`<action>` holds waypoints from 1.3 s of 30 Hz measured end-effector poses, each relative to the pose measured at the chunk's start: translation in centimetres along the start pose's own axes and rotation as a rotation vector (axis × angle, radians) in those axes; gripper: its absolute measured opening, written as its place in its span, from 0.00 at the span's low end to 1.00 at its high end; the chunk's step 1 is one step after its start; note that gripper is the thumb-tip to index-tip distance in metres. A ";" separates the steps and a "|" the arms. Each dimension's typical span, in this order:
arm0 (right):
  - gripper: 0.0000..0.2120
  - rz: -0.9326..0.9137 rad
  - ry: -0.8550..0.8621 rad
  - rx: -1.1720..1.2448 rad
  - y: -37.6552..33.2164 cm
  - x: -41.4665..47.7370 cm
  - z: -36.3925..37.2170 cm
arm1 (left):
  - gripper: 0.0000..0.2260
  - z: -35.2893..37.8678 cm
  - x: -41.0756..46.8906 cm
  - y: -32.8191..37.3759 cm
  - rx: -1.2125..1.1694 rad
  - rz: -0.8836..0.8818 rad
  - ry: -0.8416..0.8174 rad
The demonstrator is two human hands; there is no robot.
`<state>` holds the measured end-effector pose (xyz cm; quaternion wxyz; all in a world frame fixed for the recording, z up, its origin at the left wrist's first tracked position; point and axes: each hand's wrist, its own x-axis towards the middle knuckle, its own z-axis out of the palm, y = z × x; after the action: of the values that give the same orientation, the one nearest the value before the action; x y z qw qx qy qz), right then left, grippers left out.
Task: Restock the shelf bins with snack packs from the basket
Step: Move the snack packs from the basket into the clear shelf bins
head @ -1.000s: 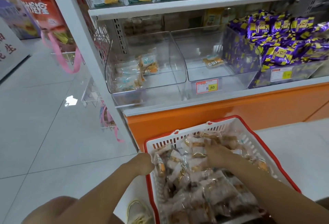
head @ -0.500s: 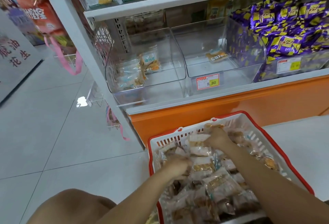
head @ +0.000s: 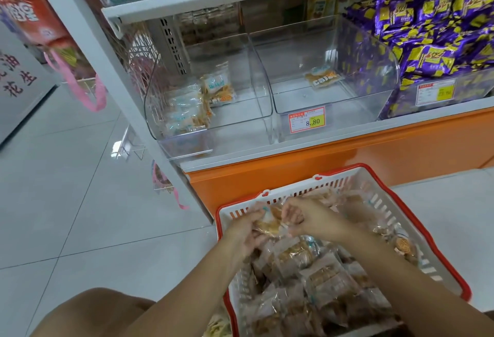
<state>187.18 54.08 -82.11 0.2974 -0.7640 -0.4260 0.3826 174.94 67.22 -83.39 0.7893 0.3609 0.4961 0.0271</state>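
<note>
Snack pack [head: 270, 223]: pinched at its edges between my left fingers [head: 255, 217] and right fingers [head: 291, 215], both curled on it, just above the basket [head: 379, 203] beneath them. Judged light, crinkly, slippery, contents brittle; grip the seams. Shelf bins [head: 240, 122] stand beyond.

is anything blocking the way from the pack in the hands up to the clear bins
Nothing visible does. The left hand and right hand hold a snack pack over the basket; the clear bins above gape toward them, with only low front lips to clear.
</note>
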 end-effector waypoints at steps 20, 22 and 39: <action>0.08 0.154 0.480 -0.074 -1.8 0.1 -1.4 | 0.15 -3.4 -3.1 8.8 0.086 0.165 -0.022; 0.07 -0.011 0.723 -0.105 -2.8 -0.2 -1.5 | 0.14 -2.9 -3.2 8.3 0.060 0.146 -0.029; 0.10 -0.727 1.059 -0.431 -7.6 -1.3 0.1 | 0.37 0.6 -5.9 10.0 -0.006 0.129 -0.472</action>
<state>183.46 56.44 -75.78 0.4167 -0.6988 -0.5194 -0.2612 175.58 71.87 -72.74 0.8811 0.3857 0.2736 -0.0060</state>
